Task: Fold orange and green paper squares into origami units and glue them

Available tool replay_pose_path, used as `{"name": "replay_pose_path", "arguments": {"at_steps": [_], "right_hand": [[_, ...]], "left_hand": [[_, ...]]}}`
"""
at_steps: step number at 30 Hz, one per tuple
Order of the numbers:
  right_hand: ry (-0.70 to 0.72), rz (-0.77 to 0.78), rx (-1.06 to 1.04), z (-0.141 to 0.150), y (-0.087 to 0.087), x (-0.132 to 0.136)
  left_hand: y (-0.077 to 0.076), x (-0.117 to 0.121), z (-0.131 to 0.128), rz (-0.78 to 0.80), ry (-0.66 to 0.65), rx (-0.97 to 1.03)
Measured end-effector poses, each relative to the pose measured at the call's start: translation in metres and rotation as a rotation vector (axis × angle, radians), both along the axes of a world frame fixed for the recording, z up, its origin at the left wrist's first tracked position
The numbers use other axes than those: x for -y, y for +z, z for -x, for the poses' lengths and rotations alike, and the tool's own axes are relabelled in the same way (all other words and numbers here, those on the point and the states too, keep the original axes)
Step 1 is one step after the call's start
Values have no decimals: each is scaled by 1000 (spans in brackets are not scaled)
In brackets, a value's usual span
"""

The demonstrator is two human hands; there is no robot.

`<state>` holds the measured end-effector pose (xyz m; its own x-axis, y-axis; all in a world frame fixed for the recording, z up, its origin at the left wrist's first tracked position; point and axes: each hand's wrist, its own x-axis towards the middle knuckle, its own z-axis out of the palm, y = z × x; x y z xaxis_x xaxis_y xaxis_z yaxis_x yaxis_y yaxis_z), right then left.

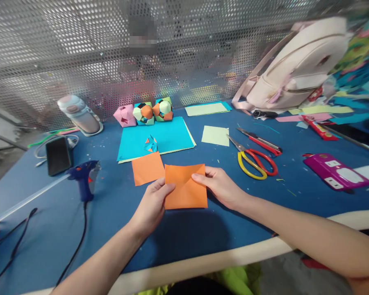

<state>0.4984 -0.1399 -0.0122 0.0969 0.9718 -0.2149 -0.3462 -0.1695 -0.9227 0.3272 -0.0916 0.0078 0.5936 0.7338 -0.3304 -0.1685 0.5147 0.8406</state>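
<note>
Between my two hands is a square of orange paper [186, 192], raised a little over the blue table. My left hand [153, 200] pinches its left edge, thumb on top. At the right edge, my right hand [219, 184] grips it with the thumb lying on the upper face; the fingers beneath are hidden. A second orange sheet [146, 169] lies flat just beyond my left hand. Behind it, a small folded blue and orange paper piece [151, 143] rests on a stack of blue sheets [172, 133].
Scissors [249, 157], a box cutter [261, 141] and a pale green square [215, 135] lie to the right. On the left are a glue gun [83, 176], a phone [58, 155] and a bottle [80, 114]. Folded paper balls [144, 112] and a backpack [298, 69] stand behind.
</note>
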Motion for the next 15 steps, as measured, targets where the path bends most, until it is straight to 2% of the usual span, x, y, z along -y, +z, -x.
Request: {"name": "replay_pose_path", "arguments": {"at_steps": [4,8,15], "right_hand": [[24,-1,43,1,-1,0],[8,-3,199,2,-1,1],[-8,-136,491,5,6,7]], "left_hand": [[1,1,0,49,23,6],[-2,1,0,55,32,-18],[-7,3,-2,44,37,-19]]}}
